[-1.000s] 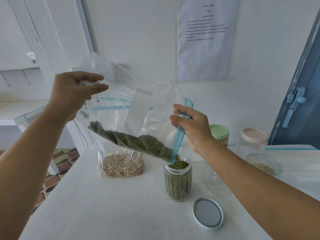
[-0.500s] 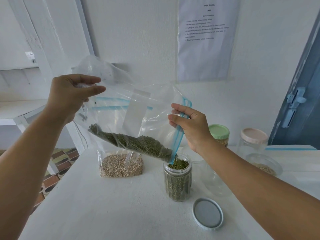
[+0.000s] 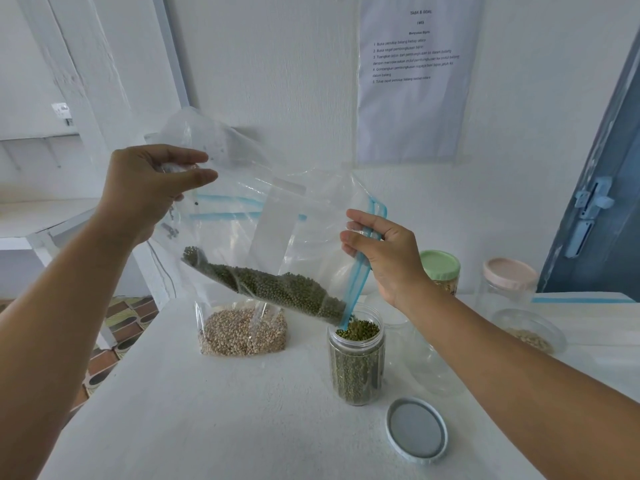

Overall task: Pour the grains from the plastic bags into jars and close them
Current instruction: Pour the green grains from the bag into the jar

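A clear zip bag [image 3: 277,223] with green mung beans hangs tilted over the table. My left hand [image 3: 152,192] pinches its raised bottom corner. My right hand [image 3: 384,251] pinches the blue zip edge, whose lower corner dips into the mouth of an open jar [image 3: 356,365]. That jar stands upright, filled almost to the rim with green beans. Its pale blue lid [image 3: 417,431] lies flat on the table to the jar's right.
A second bag of beige grains [image 3: 242,330] lies behind on the white table [image 3: 207,427]. A green-lidded jar [image 3: 441,268], a pink-lidded jar [image 3: 509,282] and a clear bowl-like container with some grains [image 3: 530,330] stand at the right. The table's left edge drops to a tiled floor.
The bag has sunk slightly and the beans inside have slid further toward the zip corner at the jar. Both hands keep their hold.
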### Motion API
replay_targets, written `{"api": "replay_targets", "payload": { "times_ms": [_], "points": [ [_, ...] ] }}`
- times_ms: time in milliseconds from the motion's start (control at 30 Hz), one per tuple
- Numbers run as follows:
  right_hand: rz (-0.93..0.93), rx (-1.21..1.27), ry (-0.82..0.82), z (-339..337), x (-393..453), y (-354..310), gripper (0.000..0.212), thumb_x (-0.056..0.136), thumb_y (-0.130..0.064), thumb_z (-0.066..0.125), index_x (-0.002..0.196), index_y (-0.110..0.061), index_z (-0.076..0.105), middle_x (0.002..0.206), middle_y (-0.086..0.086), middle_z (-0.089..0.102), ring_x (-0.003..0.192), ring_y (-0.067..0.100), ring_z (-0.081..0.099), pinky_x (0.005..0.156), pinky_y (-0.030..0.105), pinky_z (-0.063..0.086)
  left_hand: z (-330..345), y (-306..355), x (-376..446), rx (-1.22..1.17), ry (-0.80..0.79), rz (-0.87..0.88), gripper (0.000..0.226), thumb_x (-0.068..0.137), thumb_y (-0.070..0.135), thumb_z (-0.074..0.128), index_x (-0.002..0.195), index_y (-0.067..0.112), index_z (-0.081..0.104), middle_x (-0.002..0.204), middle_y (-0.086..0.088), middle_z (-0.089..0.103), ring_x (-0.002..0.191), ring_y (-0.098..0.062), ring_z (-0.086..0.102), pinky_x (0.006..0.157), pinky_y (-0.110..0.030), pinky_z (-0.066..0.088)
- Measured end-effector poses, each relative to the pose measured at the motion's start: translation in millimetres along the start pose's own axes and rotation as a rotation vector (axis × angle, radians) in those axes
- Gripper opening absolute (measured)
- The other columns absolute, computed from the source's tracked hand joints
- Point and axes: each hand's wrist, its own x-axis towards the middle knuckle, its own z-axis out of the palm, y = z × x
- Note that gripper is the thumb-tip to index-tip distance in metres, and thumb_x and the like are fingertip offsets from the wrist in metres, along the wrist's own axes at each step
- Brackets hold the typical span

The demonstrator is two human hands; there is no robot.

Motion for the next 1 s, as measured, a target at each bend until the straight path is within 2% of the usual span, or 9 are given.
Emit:
{"api": "replay_targets", "payload": {
  "times_ms": [167, 600, 833, 1000],
  "points": [
    [0.001, -0.002, 0.015, -1.7, 0.2, 0.3, 0.036, 0.082, 0.006, 0.08, 0.113, -0.011, 0.078, 0.105, 0.008, 0.071, 0.092, 0.015, 0.072, 0.082, 0.029, 0.062, 1.3, 2.4, 2.8, 0.018, -0.008, 0.019, 0.033, 0.069, 0.04, 0.094, 0.098, 0.032, 0.083, 0.101, -0.005, 0.079, 0.078, -0.019, 0.061, 0.061, -0.018, 0.05],
    [0.002, 0.006, 0.02, -0.8, -0.7, -0.7, 0.034, 0.083, 0.007, 0.079, 0.112, -0.01, 0.078, 0.104, 0.008, 0.071, 0.091, 0.015, 0.071, 0.081, 0.029, 0.062, 1.9, 0.9, 0.1, 0.044, 0.002, 0.012, 0.035, 0.07, 0.04, 0.093, 0.102, 0.031, 0.082, 0.093, 0.005, 0.078, 0.076, -0.017, 0.06, 0.061, -0.016, 0.051],
    [-0.003, 0.006, 0.016, -0.2, -0.1, -1.5, 0.035, 0.083, 0.007, 0.079, 0.113, -0.01, 0.078, 0.104, 0.008, 0.071, 0.09, 0.014, 0.072, 0.08, 0.028, 0.062, 2.7, 5.2, 0.4, 0.033, 0.008, 0.019, 0.033, 0.07, 0.038, 0.093, 0.1, 0.031, 0.082, 0.096, -0.001, 0.077, 0.074, -0.011, 0.059, 0.06, -0.015, 0.05],
    [0.001, 0.011, 0.019, -1.1, -1.7, 0.7, 0.034, 0.082, 0.007, 0.079, 0.112, -0.011, 0.078, 0.105, 0.009, 0.071, 0.092, 0.015, 0.071, 0.081, 0.029, 0.062, 3.6, 5.3, -3.3, 0.033, 0.0, 0.025, 0.033, 0.071, 0.037, 0.092, 0.101, 0.029, 0.081, 0.1, -0.004, 0.078, 0.077, -0.016, 0.06, 0.06, -0.015, 0.05]
  ]
}}
